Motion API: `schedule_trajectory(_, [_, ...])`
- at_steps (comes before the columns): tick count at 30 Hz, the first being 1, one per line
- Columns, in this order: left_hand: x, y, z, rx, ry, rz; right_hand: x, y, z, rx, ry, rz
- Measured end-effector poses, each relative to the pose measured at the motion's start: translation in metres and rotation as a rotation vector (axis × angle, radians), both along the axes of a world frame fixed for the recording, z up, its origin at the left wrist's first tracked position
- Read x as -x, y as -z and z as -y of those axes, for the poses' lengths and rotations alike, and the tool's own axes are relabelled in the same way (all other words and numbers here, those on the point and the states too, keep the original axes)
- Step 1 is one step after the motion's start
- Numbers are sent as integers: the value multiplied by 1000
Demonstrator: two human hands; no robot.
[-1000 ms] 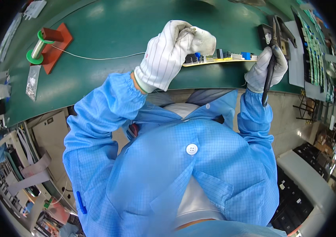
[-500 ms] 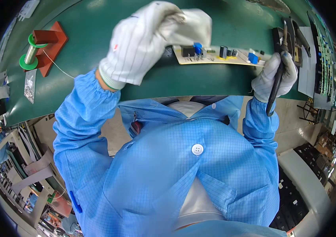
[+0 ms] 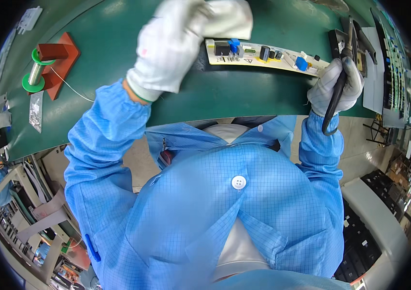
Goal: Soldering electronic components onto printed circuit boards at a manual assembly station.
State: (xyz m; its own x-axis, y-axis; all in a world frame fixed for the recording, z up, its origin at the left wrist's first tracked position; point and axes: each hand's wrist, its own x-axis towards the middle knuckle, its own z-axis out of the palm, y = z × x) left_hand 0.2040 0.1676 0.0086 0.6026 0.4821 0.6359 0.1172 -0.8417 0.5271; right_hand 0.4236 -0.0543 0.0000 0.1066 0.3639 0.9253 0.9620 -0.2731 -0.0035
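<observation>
Head view: white-gloved right hand (image 3: 337,84) fisted on black-handled soldering iron (image 3: 339,82), blurred left hand (image 3: 176,46) (grip unclear) could nudge long white circuit board (image 3: 263,57).

Bare green table (image 3: 118,43) lies open across the upper middle of the frame, between the solder spool on its red stand (image 3: 46,65) at upper left and the circuit board (image 3: 268,55) at upper right, beyond which racks (image 3: 394,72) crowd the right edge.
</observation>
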Motion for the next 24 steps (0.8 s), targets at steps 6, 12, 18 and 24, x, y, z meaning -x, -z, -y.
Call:
schedule_trajectory(6, [10, -35, -31, -431, -417, 159, 6, -5, 2, 47, 125, -46])
schedule_trajectory(12, [6, -14, 3, 175, 348, -240, 9, -5, 3, 45, 136, -66])
schedule_trajectory(18, [0, -22, -1, 643, 493, -444, 4, -12, 4, 24, 139, -89])
schedule_trajectory(24, [-7, -18, -7, 730, 652, -442, 2, -13, 0, 1, 118, -129])
